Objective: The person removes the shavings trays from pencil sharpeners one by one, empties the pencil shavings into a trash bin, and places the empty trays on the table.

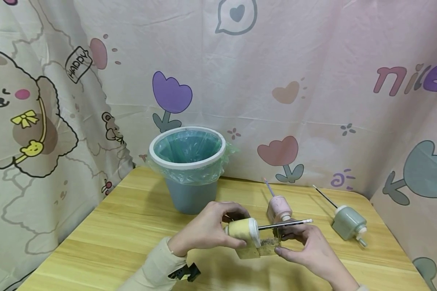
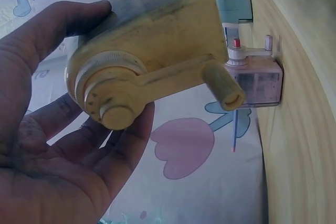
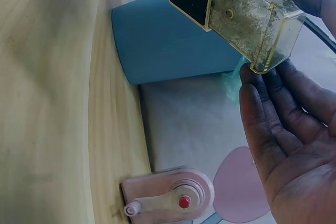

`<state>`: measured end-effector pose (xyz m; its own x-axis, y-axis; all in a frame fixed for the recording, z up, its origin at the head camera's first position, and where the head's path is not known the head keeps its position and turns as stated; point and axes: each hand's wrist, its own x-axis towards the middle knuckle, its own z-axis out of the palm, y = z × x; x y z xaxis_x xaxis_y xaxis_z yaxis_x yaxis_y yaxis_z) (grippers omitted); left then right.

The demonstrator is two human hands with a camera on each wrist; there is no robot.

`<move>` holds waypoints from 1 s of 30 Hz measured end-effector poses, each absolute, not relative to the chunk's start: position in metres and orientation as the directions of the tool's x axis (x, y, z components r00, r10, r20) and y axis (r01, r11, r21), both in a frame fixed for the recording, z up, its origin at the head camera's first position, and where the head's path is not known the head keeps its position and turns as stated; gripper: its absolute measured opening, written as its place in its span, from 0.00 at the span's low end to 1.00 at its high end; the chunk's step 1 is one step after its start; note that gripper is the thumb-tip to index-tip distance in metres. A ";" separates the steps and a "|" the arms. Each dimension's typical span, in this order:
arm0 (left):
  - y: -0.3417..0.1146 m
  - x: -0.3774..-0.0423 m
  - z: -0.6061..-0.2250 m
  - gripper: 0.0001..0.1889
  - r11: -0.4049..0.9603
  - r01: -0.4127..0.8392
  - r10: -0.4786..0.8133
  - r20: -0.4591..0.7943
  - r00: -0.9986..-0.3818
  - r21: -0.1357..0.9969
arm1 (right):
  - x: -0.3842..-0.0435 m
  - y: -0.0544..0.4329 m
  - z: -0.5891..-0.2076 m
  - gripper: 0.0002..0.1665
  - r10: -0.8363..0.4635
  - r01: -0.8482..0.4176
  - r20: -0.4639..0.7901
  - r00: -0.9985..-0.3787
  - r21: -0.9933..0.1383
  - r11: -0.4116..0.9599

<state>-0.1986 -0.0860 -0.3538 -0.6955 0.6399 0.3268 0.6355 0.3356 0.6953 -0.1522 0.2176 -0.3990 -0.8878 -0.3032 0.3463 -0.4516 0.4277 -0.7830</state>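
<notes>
My left hand (image 1: 212, 227) grips a yellow crank pencil sharpener (image 1: 241, 228), thumb and fingers around its body. A dark pencil (image 1: 285, 224) juts to the right from its white front ring. In the left wrist view, the sharpener's crank arm (image 2: 173, 80) shows on its back. My right hand (image 1: 311, 247) pinches the far end of the clear shavings drawer (image 1: 269, 246), which stands partly out of the body. Shavings and dark dust coat the drawer walls (image 3: 244, 17) in the right wrist view. Both hands are raised above the table; grey smudges darken the fingers.
Behind the left hand stands a blue-grey trash bin (image 1: 193, 196) with a white rim and a green plastic bag (image 1: 207, 176). A pink sharpener (image 1: 278, 206) and a grey-green sharpener (image 1: 349, 222), each with a pencil, stand at right on the wooden table (image 1: 105, 230). A printed curtain hangs behind.
</notes>
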 end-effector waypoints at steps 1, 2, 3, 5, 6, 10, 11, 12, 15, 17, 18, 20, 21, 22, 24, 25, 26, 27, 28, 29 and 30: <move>-0.086 -0.199 -0.354 0.25 0.337 0.635 0.641 0.325 -0.696 0.695 | -0.152 0.218 -0.399 0.18 -0.302 -0.444 0.338 -0.891 -0.785 0.432; -0.087 -0.199 -0.354 0.25 0.337 0.635 0.641 0.325 -0.696 0.695 | -0.153 0.218 -0.398 0.18 -0.299 -0.435 0.329 -0.896 -0.787 0.437; -0.087 -0.199 -0.354 0.25 0.339 0.636 0.641 0.325 -0.696 0.693 | -0.153 0.219 -0.398 0.18 -0.294 -0.425 0.320 -0.901 -0.790 0.442; -0.087 -0.199 -0.354 0.25 0.341 0.634 0.639 0.323 -0.698 0.694 | -0.153 0.219 -0.398 0.18 -0.280 -0.406 0.306 -0.910 -0.795 0.450; -0.087 -0.199 -0.354 0.25 0.344 0.633 0.638 0.322 -0.699 0.693 | -0.153 0.219 -0.398 0.18 -0.276 -0.403 0.305 -0.912 -0.795 0.453; -0.087 -0.199 -0.353 0.25 0.353 0.628 0.636 0.314 -0.705 0.694 | -0.153 0.221 -0.399 0.17 -0.272 -0.413 0.319 -0.908 -0.792 0.449; -0.087 -0.199 -0.353 0.25 0.355 0.626 0.636 0.311 -0.706 0.694 | -0.154 0.221 -0.399 0.17 -0.276 -0.425 0.330 -0.903 -0.789 0.445; -0.087 -0.199 -0.352 0.25 0.358 0.624 0.636 0.308 -0.708 0.695 | -0.154 0.221 -0.399 0.17 -0.279 -0.434 0.340 -0.898 -0.787 0.439; -0.087 -0.200 -0.352 0.25 0.365 0.621 0.636 0.301 -0.710 0.693 | -0.155 0.223 -0.400 0.16 -0.279 -0.457 0.367 -0.888 -0.777 0.433; -0.087 -0.200 -0.352 0.25 0.371 0.618 0.636 0.295 -0.713 0.694 | -0.155 0.224 -0.400 0.17 -0.275 -0.469 0.383 -0.882 -0.773 0.428; -0.088 -0.200 -0.352 0.25 0.374 0.619 0.636 0.295 -0.713 0.691 | -0.155 0.225 -0.401 0.17 -0.271 -0.472 0.389 -0.880 -0.771 0.427; -0.088 -0.201 -0.352 0.25 0.379 0.619 0.634 0.293 -0.715 0.688 | -0.156 0.227 -0.401 0.18 -0.264 -0.477 0.399 -0.878 -0.771 0.423; -0.088 -0.201 -0.352 0.25 0.382 0.618 0.634 0.292 -0.716 0.687 | -0.156 0.228 -0.402 0.18 -0.262 -0.483 0.407 -0.875 -0.768 0.420; -0.088 -0.201 -0.352 0.25 0.384 0.618 0.632 0.292 -0.717 0.686 | -0.157 0.230 -0.402 0.19 -0.261 -0.487 0.413 -0.873 -0.769 0.413; -0.089 -0.202 -0.353 0.25 0.388 0.619 0.630 0.294 -0.719 0.683 | -0.158 0.233 -0.402 0.20 -0.259 -0.495 0.422 -0.869 -0.769 0.404; -0.089 -0.202 -0.353 0.25 0.389 0.618 0.628 0.294 -0.720 0.684 | -0.158 0.234 -0.401 0.21 -0.261 -0.498 0.425 -0.867 -0.770 0.399; -0.090 -0.202 -0.353 0.25 0.389 0.617 0.627 0.294 -0.721 0.684 | -0.159 0.235 -0.401 0.22 -0.264 -0.505 0.431 -0.863 -0.769 0.393; -0.090 -0.203 -0.353 0.25 0.390 0.618 0.626 0.295 -0.721 0.683 | -0.160 0.237 -0.401 0.23 -0.264 -0.511 0.438 -0.859 -0.767 0.389; -0.090 -0.203 -0.353 0.25 0.390 0.618 0.626 0.296 -0.722 0.683 | -0.160 0.238 -0.401 0.23 -0.265 -0.515 0.443 -0.856 -0.766 0.384; -0.091 -0.203 -0.354 0.25 0.389 0.618 0.626 0.295 -0.721 0.683 | -0.161 0.239 -0.401 0.24 -0.265 -0.521 0.449 -0.853 -0.765 0.380; -0.091 -0.204 -0.354 0.25 0.389 0.617 0.627 0.295 -0.721 0.684 | -0.161 0.240 -0.401 0.24 -0.263 -0.524 0.455 -0.851 -0.764 0.376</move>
